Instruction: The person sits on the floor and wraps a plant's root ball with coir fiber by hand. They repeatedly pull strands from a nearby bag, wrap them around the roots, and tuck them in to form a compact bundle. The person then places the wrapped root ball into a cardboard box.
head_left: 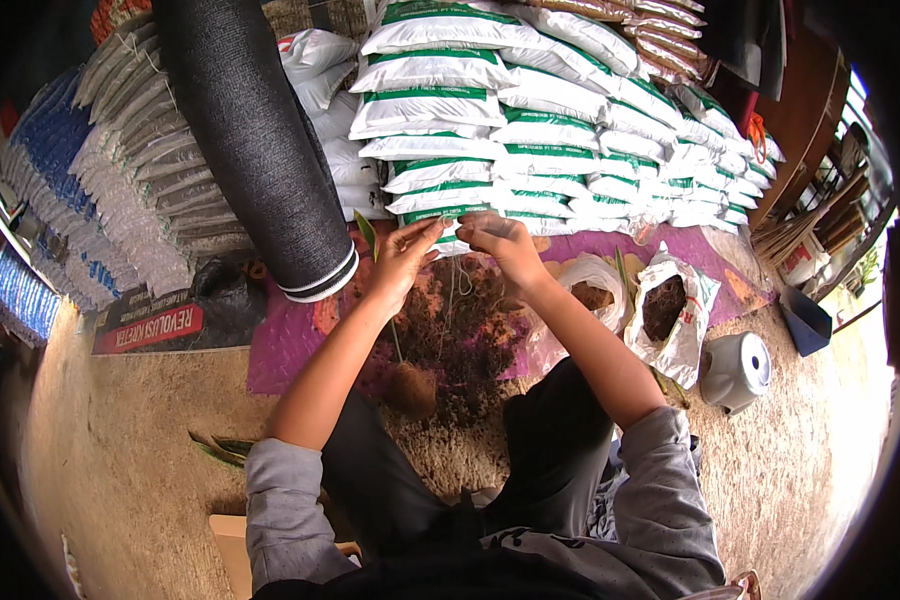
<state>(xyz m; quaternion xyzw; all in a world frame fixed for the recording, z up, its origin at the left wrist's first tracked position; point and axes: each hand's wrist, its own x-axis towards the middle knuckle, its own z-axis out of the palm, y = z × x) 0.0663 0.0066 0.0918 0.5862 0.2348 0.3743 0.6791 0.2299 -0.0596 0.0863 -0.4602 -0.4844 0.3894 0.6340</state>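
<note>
My left hand (407,262) and my right hand (503,252) are raised close together in front of the stacked sacks, above a dark, crumbly heap of soil or fibre (440,320). Fingertips of both hands are pinched together, the right ones partly smeared by motion. What they hold is too small to make out. A thin pale string (461,278) shows below and between the hands. Beside my left hand stands a long green leaf (367,235). A rounded brown clump (410,390) lies at the near edge of the heap, between my knees.
A purple sheet (280,345) lies under the heap. At the right are an open white sack of dark material (663,310), a clear plastic bag (592,285) and a pale pot (737,372). White-and-green sacks (430,110) and a black mesh roll (255,130) stand beyond. Cut leaves (220,448) lie left.
</note>
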